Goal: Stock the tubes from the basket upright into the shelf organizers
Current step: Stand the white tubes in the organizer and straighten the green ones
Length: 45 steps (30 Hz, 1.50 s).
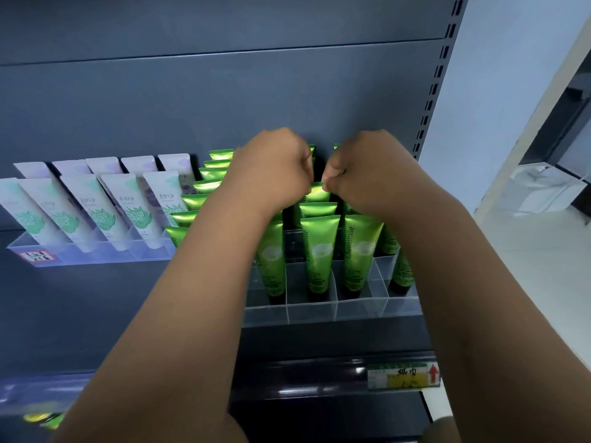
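Left hand (pixel 271 167) and right hand (pixel 367 171) are both up at the far rows of the clear organizer (pixel 361 306), backs to the camera, fingers curled in tight. Their fingertips meet just above the crimped top of 1 green tube (pixel 318 192) between them. The knuckles hide the contact, so I cannot tell whether either hand pinches it or only touches it. Both forearms run in from the near edge and cover much of the organizer's left and right sides.

Green tubes marked "Chamomile" stand upright, cap down, in the grid cells. 3 are clear in the near filled row (pixel 319 251). A 4th is half hidden behind the right forearm (pixel 401 270). A column of tube tops recedes at left (pixel 198 199), with the bodies covered.

Left of this, a second clear tray (pixel 96 254) holds leaning white-and-mint tubes (pixel 134 209). Pale lilac tubes (pixel 105 164) stand behind them, mostly blocked. The red sticker (pixel 37 256) on the tray front is unreadable.

The grey back panel (pixel 224 97) fills the far side, with a slotted upright (pixel 431 91) at right. On the shelf rail below, a price tag (pixel 404 375) shows a red arrow and blurred writing. At near bottom left there is a green-yellow blur (pixel 41 418), cut off and not identifiable.
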{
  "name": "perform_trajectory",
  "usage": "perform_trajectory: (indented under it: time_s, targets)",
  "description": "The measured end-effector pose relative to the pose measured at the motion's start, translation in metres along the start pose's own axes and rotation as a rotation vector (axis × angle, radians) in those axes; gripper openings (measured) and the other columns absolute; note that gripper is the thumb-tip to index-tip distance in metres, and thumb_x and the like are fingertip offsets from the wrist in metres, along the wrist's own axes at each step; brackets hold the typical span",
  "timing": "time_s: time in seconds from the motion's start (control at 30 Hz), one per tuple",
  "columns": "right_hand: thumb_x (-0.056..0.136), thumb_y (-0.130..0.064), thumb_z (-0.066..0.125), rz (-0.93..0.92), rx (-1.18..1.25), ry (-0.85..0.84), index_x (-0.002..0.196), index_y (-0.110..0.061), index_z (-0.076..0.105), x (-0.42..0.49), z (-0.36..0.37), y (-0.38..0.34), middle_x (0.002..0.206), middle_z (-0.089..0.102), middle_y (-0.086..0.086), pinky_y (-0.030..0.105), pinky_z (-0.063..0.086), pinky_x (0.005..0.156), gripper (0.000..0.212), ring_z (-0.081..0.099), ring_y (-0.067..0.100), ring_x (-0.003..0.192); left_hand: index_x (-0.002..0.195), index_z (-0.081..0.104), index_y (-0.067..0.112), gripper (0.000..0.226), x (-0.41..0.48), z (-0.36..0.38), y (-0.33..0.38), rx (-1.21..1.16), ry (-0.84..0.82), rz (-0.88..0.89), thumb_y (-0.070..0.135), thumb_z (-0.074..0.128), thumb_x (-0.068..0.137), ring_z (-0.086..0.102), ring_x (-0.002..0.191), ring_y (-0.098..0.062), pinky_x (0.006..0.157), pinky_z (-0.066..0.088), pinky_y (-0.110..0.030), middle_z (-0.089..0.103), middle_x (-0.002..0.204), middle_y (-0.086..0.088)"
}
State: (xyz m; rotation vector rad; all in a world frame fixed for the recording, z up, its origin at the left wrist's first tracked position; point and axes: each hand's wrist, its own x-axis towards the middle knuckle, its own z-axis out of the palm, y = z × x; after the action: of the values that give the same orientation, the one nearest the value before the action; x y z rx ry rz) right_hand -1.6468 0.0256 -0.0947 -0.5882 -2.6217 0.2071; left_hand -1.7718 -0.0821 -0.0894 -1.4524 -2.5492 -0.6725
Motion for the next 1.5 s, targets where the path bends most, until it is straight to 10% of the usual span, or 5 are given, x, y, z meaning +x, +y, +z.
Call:
perform_trajectory:
  time_s: [0.63, 1.03, 1.5]
  targets:
    - [0.082, -0.022, 0.061, 0.014, 0.107, -0.012, 0.081, -0.026, 0.077, -0.005, -0.002, 0.006, 0.084, 0.074, -0.008, 0.039, 0.058, 0.08, 0.017, 0.067, 0.014, 0.088, 0.065, 0.074, 0.032, 0.018, -0.015, -0.005, 0.006, -0.1, 0.009, -0.087, 0.017, 0.078, 0.073, 0.067, 0.076, -0.021, 0.087, 0.057, -0.045, 0.07, 0.07, 0.01]
    - [0.083, -0.024, 0.059, 0.068, 0.107, -0.014, 0.082, -0.028, 0.078, -0.005, -0.001, -0.001, 0.084, 0.074, -0.011, 0.037, 0.059, 0.08, 0.019, 0.068, 0.011, 0.088, 0.083, 0.079, 0.022, 0.014, -0.013, -0.009, -0.011, -0.353, 0.157, -0.063, 0.015, 0.068, 0.088, 0.052, 0.049, 0.006, 0.053, 0.038, -0.016, 0.069, 0.072, 0.011]
    - [0.085, -0.028, 0.062, 0.121, 0.155, 0.09, 0.084, -0.024, 0.078, 0.014, 0.002, -0.01, 0.087, 0.074, -0.004, 0.037, 0.058, 0.081, 0.017, 0.068, 0.015, 0.086, 0.069, 0.069, 0.033, 0.023, -0.003, -0.007, -0.018, -0.117, 0.093, -0.047, 0.014, 0.074, 0.081, 0.07, 0.091, -0.019, 0.086, 0.057, -0.034, 0.076, 0.087, 0.004]
